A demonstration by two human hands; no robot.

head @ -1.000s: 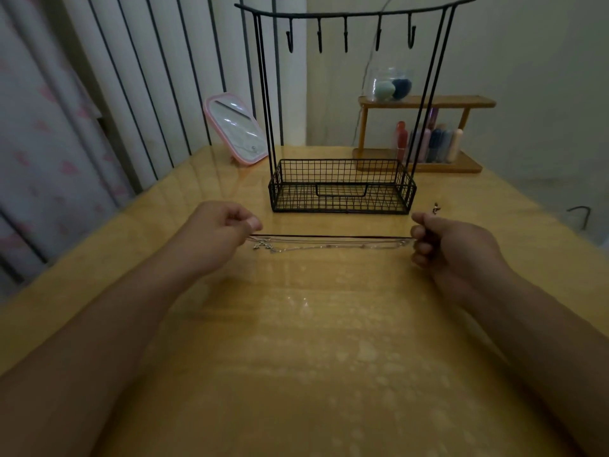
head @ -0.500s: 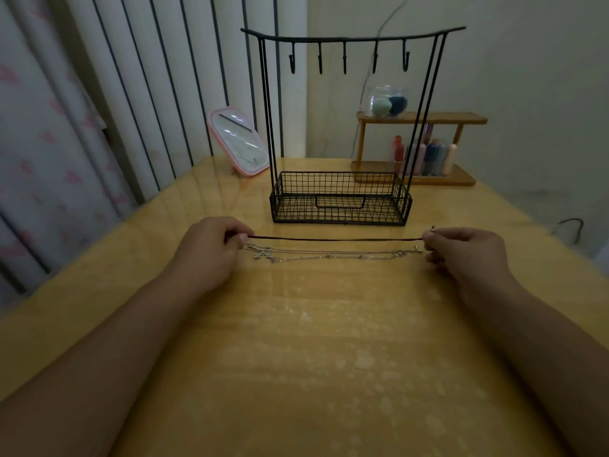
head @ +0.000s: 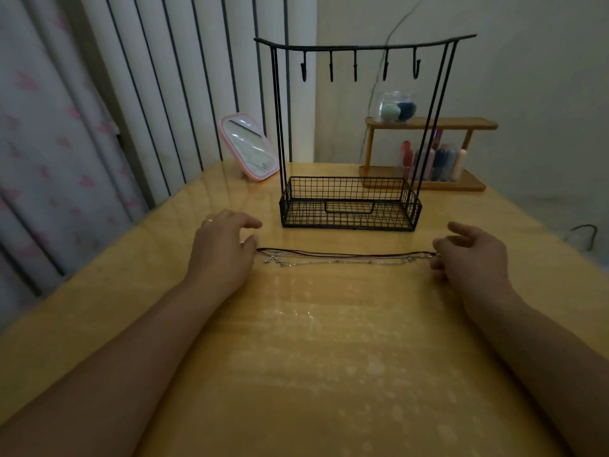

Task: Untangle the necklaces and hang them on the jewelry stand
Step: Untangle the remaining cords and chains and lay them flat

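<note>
Our fingers are loose and mostly spread on both sides: the left hand (head: 219, 250) lies palm down with its thumb tip touching the left end of the necklaces (head: 346, 257), and the right hand (head: 473, 255) lies the same way at the right end, index finger lifted and thumb against the strands. We cannot tell whether either thumb actually pins a strand or only touches it; neither hand has its fingers curled round anything. The necklaces lie flat on the table (head: 329, 357), stretched in a thin straight bundle between our two hands, dark cords on the far side and pale silvery chains on the near side, running close together and crossing in places. A small silver pendant (head: 274, 258) sits near the left end, just beside our left thumb. A ring (head: 208, 220) shows on one finger of the left hand. Just beyond the necklaces, apart from them, stands the jewelry stand (head: 351, 206): a black wire basket as its base, thin uprights at each side, and a curved top bar carrying five hooks (head: 355, 65), all bare. Behind and left of the stand a pink-framed mirror (head: 248, 150) leans tilted. Behind and right of it is a wooden shelf (head: 428, 123) with a clear jar (head: 395, 107) on top and a row of small bottles (head: 435, 159) below. A curtain (head: 49, 143) hangs along the left edge of the table.
</note>
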